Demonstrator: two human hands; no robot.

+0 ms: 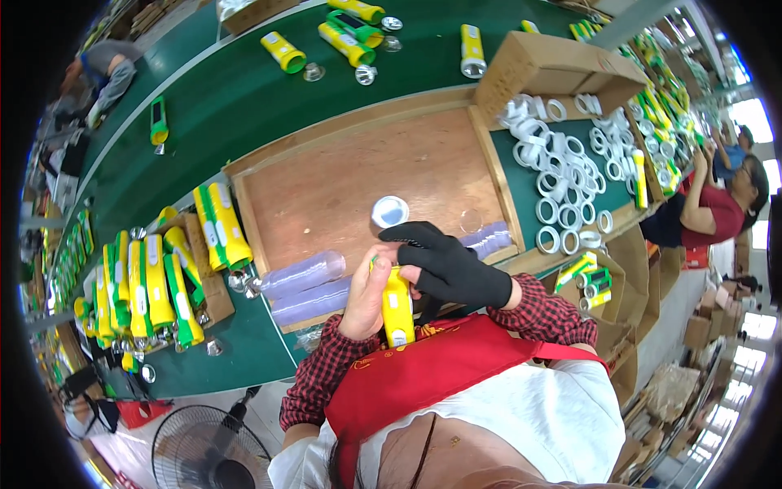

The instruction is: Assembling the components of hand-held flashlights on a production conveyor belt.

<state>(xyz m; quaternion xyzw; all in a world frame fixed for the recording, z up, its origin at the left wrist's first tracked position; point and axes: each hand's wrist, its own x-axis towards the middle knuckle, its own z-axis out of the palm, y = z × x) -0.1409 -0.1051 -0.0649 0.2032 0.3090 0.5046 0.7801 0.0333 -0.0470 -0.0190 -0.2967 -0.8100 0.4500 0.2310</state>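
A yellow flashlight is held upright close to my red apron, its head end up. My bare left hand wraps its side near the top. My right hand, in a black glove with bare fingertips, closes over the head end, so whatever is at that end is hidden. Just beyond my hands, a small white round tub stands on the wooden tray. Stacks of clear plastic discs lie along the tray's near edge, left of my hands, and another stack lies to the right.
White rings lie heaped right of the tray, beside a cardboard box. Yellow-green flashlights crowd the left side; others lie across the green table. A fan stands lower left. A co-worker is at right.
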